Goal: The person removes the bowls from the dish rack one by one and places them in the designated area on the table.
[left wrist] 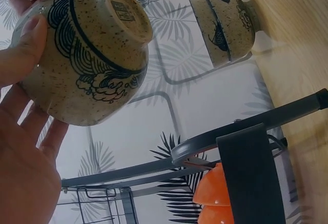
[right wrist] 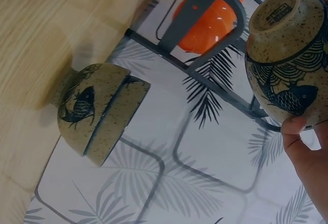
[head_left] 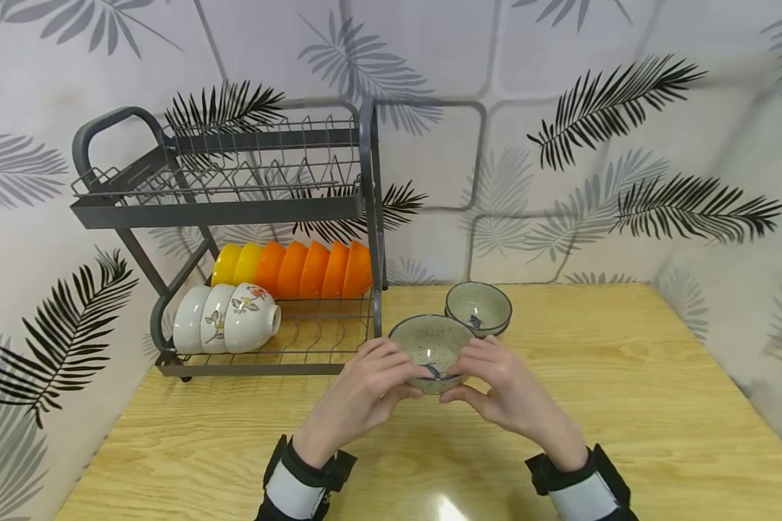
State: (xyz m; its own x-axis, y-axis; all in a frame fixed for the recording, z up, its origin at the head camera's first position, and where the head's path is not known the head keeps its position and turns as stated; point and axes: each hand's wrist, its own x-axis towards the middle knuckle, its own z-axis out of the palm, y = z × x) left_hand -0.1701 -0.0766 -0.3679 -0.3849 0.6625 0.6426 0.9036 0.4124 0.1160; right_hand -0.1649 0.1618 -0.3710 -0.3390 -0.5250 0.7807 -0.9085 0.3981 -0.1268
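Note:
Both hands hold one speckled grey-beige bowl (head_left: 430,336) by its sides, raised above the table. My left hand (head_left: 381,380) grips its left side and my right hand (head_left: 495,376) its right, thumbs low and fingers at the rim. Dark blue waves and a fish decorate the bowl's outside (right wrist: 287,65), and a stamp marks its foot in both wrist views. Just behind stands a stack of matching bowls (head_left: 478,307), one nested in another, also seen in the left wrist view (left wrist: 225,29).
A dark two-tier dish rack (head_left: 234,211) stands at the left. Its lower tier holds a row of orange bowls (head_left: 313,271), yellow bowls (head_left: 228,264) and white flowered bowls (head_left: 247,318) on edge. The wooden table (head_left: 625,391) meets a leaf-patterned wall (head_left: 560,181).

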